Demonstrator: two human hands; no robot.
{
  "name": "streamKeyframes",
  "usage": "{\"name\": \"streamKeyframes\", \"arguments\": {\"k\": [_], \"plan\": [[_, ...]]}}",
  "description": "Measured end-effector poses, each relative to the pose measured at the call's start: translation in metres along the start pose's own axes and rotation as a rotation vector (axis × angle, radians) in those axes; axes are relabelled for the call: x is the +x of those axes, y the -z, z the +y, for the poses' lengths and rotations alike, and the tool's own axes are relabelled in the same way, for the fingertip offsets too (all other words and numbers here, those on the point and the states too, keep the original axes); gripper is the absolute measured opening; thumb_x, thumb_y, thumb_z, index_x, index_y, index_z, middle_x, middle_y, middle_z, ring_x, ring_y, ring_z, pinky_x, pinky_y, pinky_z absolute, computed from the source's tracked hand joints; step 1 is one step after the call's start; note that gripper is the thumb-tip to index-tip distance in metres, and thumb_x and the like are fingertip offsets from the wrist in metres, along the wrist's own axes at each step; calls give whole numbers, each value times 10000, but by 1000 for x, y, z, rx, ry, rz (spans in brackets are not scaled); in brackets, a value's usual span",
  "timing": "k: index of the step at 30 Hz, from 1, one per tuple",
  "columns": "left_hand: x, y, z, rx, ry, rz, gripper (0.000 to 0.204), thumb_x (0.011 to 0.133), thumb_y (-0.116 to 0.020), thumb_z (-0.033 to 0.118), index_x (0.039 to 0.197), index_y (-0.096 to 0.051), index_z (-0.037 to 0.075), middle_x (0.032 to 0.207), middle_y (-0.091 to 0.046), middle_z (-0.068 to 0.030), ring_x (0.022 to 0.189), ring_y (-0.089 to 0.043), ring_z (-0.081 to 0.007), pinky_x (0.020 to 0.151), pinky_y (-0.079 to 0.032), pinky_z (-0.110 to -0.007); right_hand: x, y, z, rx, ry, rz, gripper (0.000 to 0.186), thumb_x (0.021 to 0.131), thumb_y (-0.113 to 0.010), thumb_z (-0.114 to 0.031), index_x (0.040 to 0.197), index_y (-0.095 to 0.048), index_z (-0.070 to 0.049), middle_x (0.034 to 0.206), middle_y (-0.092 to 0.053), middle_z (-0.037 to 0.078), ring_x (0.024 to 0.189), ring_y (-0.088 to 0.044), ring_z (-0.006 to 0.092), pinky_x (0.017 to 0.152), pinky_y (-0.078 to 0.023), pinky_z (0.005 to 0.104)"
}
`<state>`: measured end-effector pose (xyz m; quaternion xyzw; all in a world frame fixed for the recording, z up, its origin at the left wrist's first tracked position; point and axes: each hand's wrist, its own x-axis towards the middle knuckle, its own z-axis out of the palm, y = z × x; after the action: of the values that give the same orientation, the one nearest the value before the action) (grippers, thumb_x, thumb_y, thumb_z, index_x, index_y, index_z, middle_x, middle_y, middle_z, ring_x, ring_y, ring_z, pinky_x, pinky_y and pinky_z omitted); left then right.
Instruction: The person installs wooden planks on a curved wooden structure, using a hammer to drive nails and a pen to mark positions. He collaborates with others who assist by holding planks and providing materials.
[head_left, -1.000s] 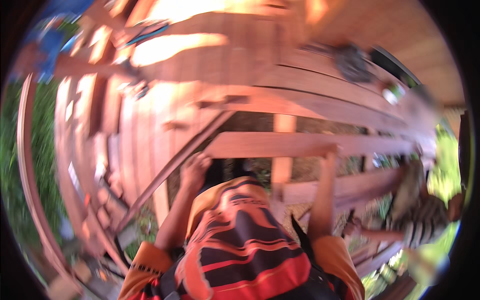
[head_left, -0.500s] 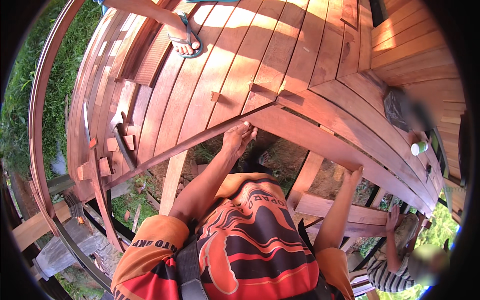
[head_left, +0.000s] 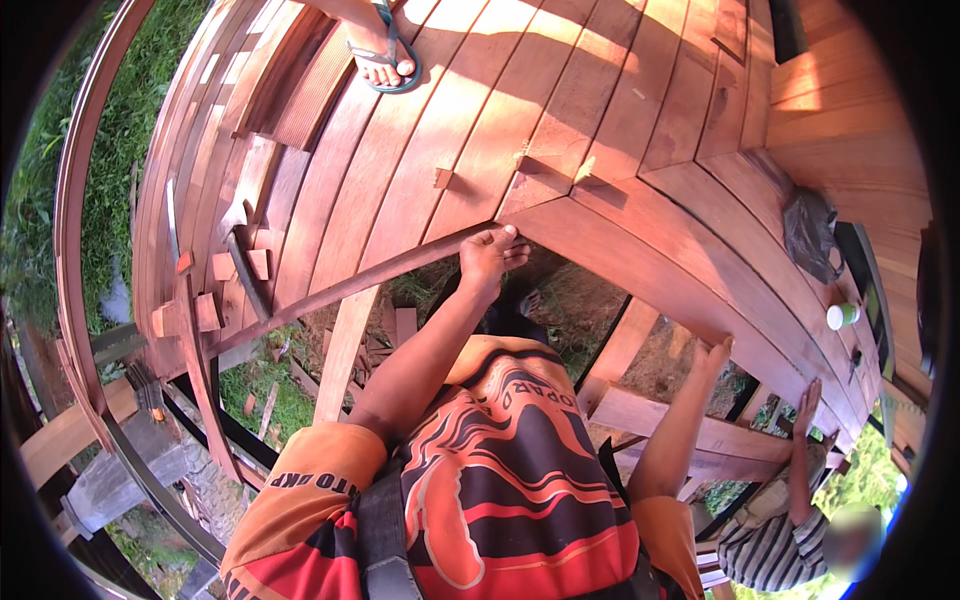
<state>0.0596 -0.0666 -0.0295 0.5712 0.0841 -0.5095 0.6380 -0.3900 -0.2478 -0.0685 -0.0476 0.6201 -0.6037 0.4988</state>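
A long reddish deck board (head_left: 640,268) lies in front of me, its far edge against the neighbouring planks. At its left end, by the mitred corner, my left hand (head_left: 489,257) is closed on the edge, thumb uppermost. Farther right along the same near edge, my right hand (head_left: 712,353) grips the board; some of its fingers are hidden beneath. Small wood pieces stick up from the deck beyond the corner: one block (head_left: 443,178) to the left and a pale splintered piece (head_left: 585,170) near the joint.
A hammer (head_left: 246,275) with a dark handle lies at the left, beside short wood blocks (head_left: 240,265). Another person's sandalled foot (head_left: 388,68) stands on the deck. A co-worker's hand (head_left: 808,400) touches the board's far right end. Open joists (head_left: 622,345) and ground show below me.
The gap between the board and the neighbouring planks has closed as the board moved away from me. The co-worker's hand at the right has moved up onto the board's end.
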Motion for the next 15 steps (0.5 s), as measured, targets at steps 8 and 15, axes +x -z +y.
{"name": "streamKeyframes", "arguments": {"k": [8,15], "plan": [[-2,-3,0,21,-15,39,224,978,-708,194,964,-662,-25,918,-738,-162,772,-729,-212,703,-623,-329,12,8,0,-155,44,15,499,1114,-343,-351,1521,-404,-69,1535,-464,163,1415,-443,374,1150,-390,629],[-4,-5,6,103,41,37,224,986,-695,187,966,-662,-33,916,-738,-150,768,-727,-202,702,-617,-313,3,0,-3,-272,67,40,529,1098,-352,-364,1542,-368,-78,1572,-413,162,1450,-389,384,1177,-341,648]]}}
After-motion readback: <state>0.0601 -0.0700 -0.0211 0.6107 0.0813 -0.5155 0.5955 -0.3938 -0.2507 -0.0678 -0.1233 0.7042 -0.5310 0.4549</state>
